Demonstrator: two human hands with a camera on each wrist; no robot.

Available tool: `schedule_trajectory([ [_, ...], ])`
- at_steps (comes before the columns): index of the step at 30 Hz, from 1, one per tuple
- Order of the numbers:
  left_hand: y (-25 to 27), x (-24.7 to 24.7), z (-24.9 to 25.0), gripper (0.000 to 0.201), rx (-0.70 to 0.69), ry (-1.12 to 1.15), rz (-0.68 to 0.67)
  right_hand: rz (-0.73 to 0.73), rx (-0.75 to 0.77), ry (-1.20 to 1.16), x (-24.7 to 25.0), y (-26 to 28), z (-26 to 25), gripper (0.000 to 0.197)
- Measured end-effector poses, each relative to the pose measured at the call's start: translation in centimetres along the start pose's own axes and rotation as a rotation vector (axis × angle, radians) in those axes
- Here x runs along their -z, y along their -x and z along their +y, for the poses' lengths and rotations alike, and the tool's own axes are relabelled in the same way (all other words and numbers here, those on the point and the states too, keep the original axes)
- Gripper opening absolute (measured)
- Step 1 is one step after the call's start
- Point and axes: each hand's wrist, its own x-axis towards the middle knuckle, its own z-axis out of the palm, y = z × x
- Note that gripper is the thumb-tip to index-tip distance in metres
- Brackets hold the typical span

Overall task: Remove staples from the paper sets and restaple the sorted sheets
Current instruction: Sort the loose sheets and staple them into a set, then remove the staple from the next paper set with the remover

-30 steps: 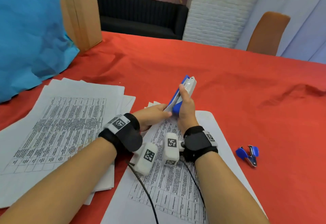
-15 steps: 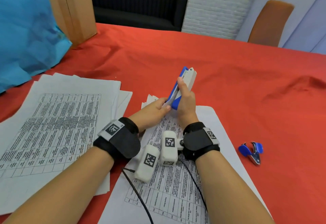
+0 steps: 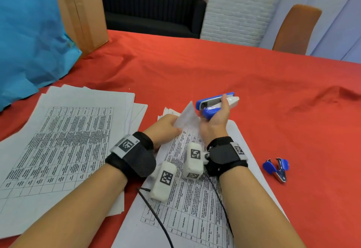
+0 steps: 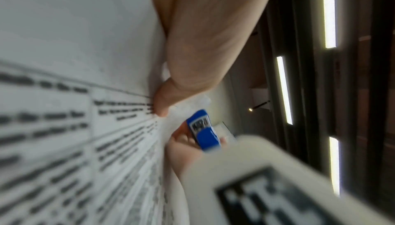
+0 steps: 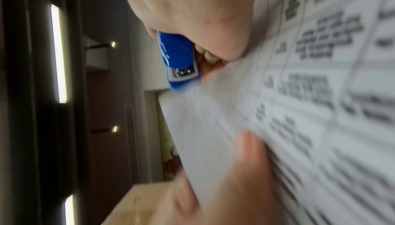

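My right hand (image 3: 214, 119) grips a blue and white stapler (image 3: 217, 103), held level just past the top of the printed paper set (image 3: 195, 199) that lies under both wrists. The stapler's mouth faces left, a little clear of the paper. My left hand (image 3: 168, 128) pinches the set's top corner (image 3: 187, 116) and lifts it off the table. In the left wrist view the thumb (image 4: 162, 107) presses on the sheets (image 4: 64, 127) with the stapler (image 4: 203, 130) beyond. The right wrist view shows the stapler (image 5: 179, 59) beside the raised, blurred sheets (image 5: 299, 93).
A larger stack of printed sheets (image 3: 68, 140) lies to the left on the red tablecloth (image 3: 254, 91). A blue staple remover (image 3: 276, 167) lies to the right of my right wrist. A blue bag (image 3: 29, 42) and a cardboard box (image 3: 82, 13) stand at the far left.
The right hand has swung the stapler from pointing away over the corner to lying sideways on the right, off the paper. The left hand now lifts the corner higher.
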Motion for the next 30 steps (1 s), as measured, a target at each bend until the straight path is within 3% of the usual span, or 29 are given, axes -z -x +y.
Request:
schedule_trajectory([
  [3,0.6,0.5,-0.3,0.017,0.078,0.268,-0.075,0.031,0.111,0.075,0.9,-0.4,-3.9,0.009],
  [5,0.8,1.0,0.1,0.019,0.075,0.406,-0.046,0.026,0.148,0.256,1.3,-0.2,-7.4,0.010],
  [11,1.8,6.8,2.8,0.019,0.010,0.480,0.224,0.145,0.011,1.357,5.0,-1.0,-14.9,0.041],
  [14,2.3,12.7,3.0,0.021,0.047,0.273,0.415,0.049,-0.100,1.945,5.9,-0.1,-16.0,0.047],
  [16,2.2,16.3,2.1,0.027,0.135,0.059,0.500,-0.041,-0.128,2.139,5.8,0.8,-16.2,0.049],
  [19,3.4,19.3,1.1,0.028,0.296,-0.430,0.494,-0.089,-0.090,2.237,5.2,1.8,-16.4,0.050],
  [23,4.7,21.7,-1.9,0.034,0.487,-0.761,0.417,-0.068,0.073,2.227,4.4,2.1,-17.9,0.047],
  [25,5.0,22.2,-3.6,0.035,0.614,-0.788,0.399,-0.060,0.128,2.180,4.4,2.6,-18.9,0.039],
  [26,4.6,23.0,-5.0,0.040,0.635,-0.722,0.415,-0.061,0.126,2.166,4.5,2.8,-19.4,0.035],
  [27,3.3,24.9,-7.4,0.057,0.649,-0.699,0.420,-0.065,0.100,2.162,4.9,2.9,-19.9,0.036],
  [28,-0.5,29.2,-13.5,0.093,0.624,-0.640,0.420,-0.074,0.065,2.156,5.2,3.1,-20.4,0.038],
  [29,-1.9,30.6,-16.1,0.130,0.613,-0.645,0.365,-0.087,0.029,2.143,5.6,3.3,-20.7,0.040],
  [30,-2.6,30.4,-16.7,0.146,0.585,-0.635,0.305,-0.105,-0.002,2.131,6.0,3.5,-21.0,0.041],
])
